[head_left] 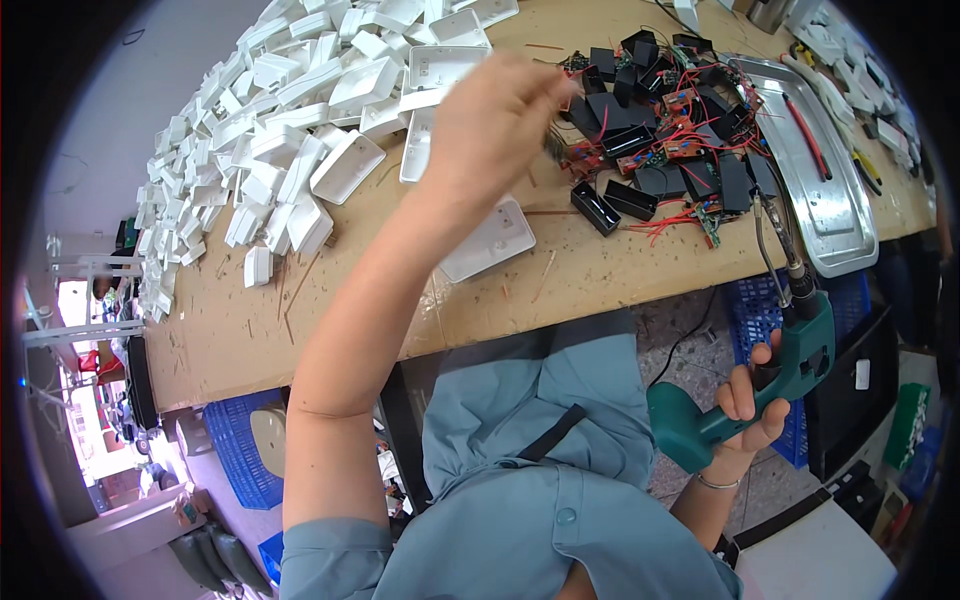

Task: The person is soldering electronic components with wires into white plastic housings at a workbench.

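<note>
Plainly, head view: one wide look down on a table [590, 280], both of the person's hands in sight.
Left hand [500, 120]: hung blurred at the left border of the boxes, fingers bunched; whether they were clamped on anything, I could not tell.
Right hand [742, 395]: closed around a green gun [800, 340], right, before the near edge; its metal tip [757, 200] reached the right end of the boxes, contact unclear.
Black boxes [660, 182]: heaped far right of centre among red wires [670, 222] and circuit boards [684, 150].
White shells [270, 143]: piled far left; one lone shell [490, 245] lay nearer, partly behind the left forearm [370, 300].
Risks: a loose wire could snag on fingers or tip and drag boards along; a hot tip, if it was hot, could scorch wires; a low forearm could nudge the lone shell.
Edges: the metal tray [835, 215] and its red tool [808, 138] hemmed in the tip on the right.
Open room: bare board ran along the near edge, widest at the left.
</note>
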The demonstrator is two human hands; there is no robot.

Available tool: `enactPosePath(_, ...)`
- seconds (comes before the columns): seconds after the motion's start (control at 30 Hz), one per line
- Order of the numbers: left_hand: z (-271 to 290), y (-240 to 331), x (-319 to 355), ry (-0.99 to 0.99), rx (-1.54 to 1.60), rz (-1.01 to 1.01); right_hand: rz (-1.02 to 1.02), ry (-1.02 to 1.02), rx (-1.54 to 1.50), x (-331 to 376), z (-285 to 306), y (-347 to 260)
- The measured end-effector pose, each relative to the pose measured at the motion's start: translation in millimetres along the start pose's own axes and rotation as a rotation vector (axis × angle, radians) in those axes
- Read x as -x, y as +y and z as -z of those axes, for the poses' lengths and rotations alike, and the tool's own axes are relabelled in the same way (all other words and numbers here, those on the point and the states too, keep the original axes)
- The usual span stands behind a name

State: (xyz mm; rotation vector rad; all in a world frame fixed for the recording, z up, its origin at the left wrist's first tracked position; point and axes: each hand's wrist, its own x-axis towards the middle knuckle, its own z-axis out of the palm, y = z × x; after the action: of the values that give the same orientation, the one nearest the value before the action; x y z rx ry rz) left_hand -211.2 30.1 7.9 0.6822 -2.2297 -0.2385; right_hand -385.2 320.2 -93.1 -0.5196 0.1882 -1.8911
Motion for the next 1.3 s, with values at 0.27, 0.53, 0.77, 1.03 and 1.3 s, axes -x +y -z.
enactPosePath(0.27, 36.1, 0.2, -39.5, 0.583, 0.961, 0.227, 0.000, -0.002, 0.017, -1.6, -5.3, 1.6)
enactPosePath(0.53, 116.8, 3.3, 22.9, 0.503, 0.949, 0.224, -0.102, -0.075, -0.134, -14.9, -20.4, 30.8)
enactPosePath(0.77, 107.9, 5.2, 89.6, 0.756, 1.056, 0.421, -0.376, -0.112, -0.328, -57.1, -77.1, 121.3)
enactPosePath(1.03, 104.7, 14.7, 112.6, 0.858, 1.144, 0.479, -0.465, -0.225, -0.384, -71.4, -99.7, 190.0)
enactPosePath(1.3, 113.1, 0.2, 132.7, 0.512, 1.182, 0.446, -0.436, -0.069, -0.072, -76.3, -113.0, 184.2)
